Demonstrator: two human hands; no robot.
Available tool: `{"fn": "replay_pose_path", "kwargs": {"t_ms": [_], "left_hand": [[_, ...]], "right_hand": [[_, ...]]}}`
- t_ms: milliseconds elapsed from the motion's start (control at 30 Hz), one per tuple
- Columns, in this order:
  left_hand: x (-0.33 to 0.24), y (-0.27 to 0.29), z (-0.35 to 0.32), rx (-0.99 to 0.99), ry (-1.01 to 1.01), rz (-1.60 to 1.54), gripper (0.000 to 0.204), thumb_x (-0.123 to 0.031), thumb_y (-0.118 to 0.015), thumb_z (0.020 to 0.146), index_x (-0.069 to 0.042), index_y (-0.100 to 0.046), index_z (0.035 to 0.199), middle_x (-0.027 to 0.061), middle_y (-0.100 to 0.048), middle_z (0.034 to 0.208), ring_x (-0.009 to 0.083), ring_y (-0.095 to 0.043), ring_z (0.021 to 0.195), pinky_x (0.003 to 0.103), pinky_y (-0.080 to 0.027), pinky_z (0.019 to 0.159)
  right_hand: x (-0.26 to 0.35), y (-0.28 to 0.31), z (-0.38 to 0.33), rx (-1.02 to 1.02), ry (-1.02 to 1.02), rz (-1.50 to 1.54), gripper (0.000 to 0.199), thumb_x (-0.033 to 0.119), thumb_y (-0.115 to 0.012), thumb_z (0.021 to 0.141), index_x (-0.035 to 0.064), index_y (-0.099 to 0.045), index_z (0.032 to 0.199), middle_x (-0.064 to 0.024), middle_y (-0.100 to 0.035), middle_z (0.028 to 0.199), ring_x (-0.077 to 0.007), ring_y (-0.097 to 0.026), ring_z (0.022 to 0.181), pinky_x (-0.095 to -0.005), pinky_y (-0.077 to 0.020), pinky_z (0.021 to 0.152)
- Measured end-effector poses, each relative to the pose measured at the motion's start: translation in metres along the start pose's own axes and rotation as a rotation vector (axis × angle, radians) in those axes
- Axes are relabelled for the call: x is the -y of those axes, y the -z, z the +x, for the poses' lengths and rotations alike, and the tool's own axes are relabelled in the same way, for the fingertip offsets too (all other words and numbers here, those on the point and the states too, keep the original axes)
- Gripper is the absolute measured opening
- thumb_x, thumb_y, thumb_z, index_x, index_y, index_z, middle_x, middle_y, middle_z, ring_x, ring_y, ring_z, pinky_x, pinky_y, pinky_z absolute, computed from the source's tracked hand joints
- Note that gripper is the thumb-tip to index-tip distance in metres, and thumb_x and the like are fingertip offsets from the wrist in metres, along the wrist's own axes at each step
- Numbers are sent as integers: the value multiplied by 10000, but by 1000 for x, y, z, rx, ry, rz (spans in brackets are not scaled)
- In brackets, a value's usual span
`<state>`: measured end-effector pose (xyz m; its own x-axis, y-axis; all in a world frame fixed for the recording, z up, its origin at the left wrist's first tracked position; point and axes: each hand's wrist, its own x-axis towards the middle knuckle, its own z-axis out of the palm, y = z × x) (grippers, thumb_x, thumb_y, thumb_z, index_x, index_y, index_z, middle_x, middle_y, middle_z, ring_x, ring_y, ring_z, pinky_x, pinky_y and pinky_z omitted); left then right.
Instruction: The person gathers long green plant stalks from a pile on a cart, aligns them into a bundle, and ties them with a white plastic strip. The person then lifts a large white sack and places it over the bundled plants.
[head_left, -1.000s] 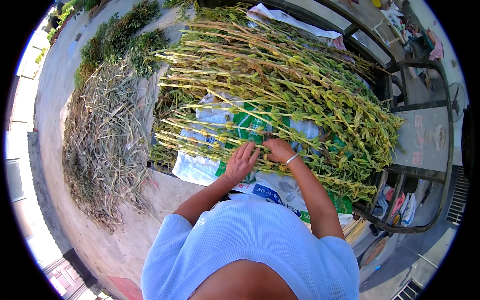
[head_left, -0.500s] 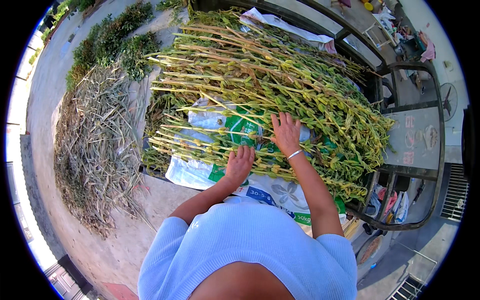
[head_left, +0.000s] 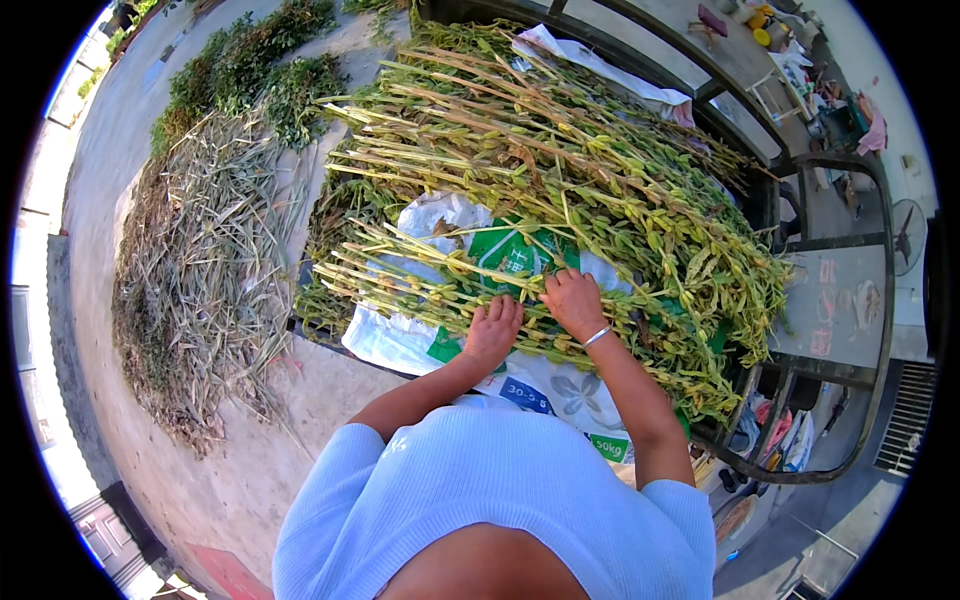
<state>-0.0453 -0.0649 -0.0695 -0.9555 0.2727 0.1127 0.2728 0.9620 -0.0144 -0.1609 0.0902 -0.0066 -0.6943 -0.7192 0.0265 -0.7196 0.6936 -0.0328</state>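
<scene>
While both forearms reach forward from the lower edge of the view, the left hand [head_left: 492,330] lies palm down with its fingers loosely spread on a bundle of long green and yellow leafy plant stalks with pods [head_left: 560,215], and the right hand [head_left: 574,303] rests just beside it, fingers curled down onto the same stalks; whether either hand actually pinches a stem cannot be told from above. A thin silver bracelet [head_left: 597,336] circles the right wrist. The stalks lie heaped across a white woven plastic sack with green and blue print [head_left: 440,225], which is spread under them and shows bare between the stems and just in front of the hands. Stalks and sack rest on a dark metal-framed platform [head_left: 770,195] whose curved rails run along the right side. To the left, on the pale concrete ground [head_left: 250,470], lies a separate pile of dry greyish-brown stripped stems [head_left: 200,270], well apart from the hands, with a patch of darker green leafy plants [head_left: 250,75] beyond it. The person wears a light blue knitted top [head_left: 480,500].
</scene>
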Motion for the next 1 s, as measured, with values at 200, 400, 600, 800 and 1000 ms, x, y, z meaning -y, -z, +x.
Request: {"fn": "replay_pose_path", "kwargs": {"t_ms": [200, 400, 600, 800, 1000], "left_hand": [[0, -5, -1, 16, 4, -60, 396, -193, -521, 832, -82, -560, 1210, 91, -566, 1125, 264, -517, 1108, 387, -410, 834], [0, -2, -1, 47, 0, -48, 472, -199, -518, 835, -75, -514, 1290, 120, -520, 1272, 275, -486, 1161, 405, -410, 873], [-1, -5, -1, 1, 19, -74, 465, -193, -507, 837, -62, -517, 1283, 122, -516, 1263, 274, -471, 1154, 414, -401, 875], [-2, -8, -7, 283, 27, -192, 420, -218, -522, 830, -81, -586, 1222, 115, -573, 1220, 272, -529, 1129, 440, -387, 933], [-2, -14, -11, 374, -10, -147, 457, -251, -535, 831, -111, -573, 1264, 113, -523, 1334, 272, -503, 1216, 513, -341, 1024]], "right_hand": [[24, -12, 9, -11, -7, 247, 285, 313, -723, 741, 92, -620, 888, -56, -566, 814, -252, -572, 859, -389, -470, 714], [11, -18, 22, 249, -161, 214, 416, 334, -743, 716, 74, -587, 1001, -112, -649, 961, -310, -609, 929, -439, -492, 723], [8, -15, 27, 189, -83, 153, 247, 260, -723, 724, 75, -601, 833, -109, -636, 747, -318, -639, 730, -437, -499, 641], [55, 10, 20, 115, -28, 267, 117, 194, -599, 745, 84, -640, 749, -122, -627, 677, -317, -648, 683, -423, -498, 539], [56, -8, 8, 79, -158, 543, 336, 363, -721, 668, 93, -645, 854, -115, -627, 928, -304, -615, 872, -432, -490, 688]]}}
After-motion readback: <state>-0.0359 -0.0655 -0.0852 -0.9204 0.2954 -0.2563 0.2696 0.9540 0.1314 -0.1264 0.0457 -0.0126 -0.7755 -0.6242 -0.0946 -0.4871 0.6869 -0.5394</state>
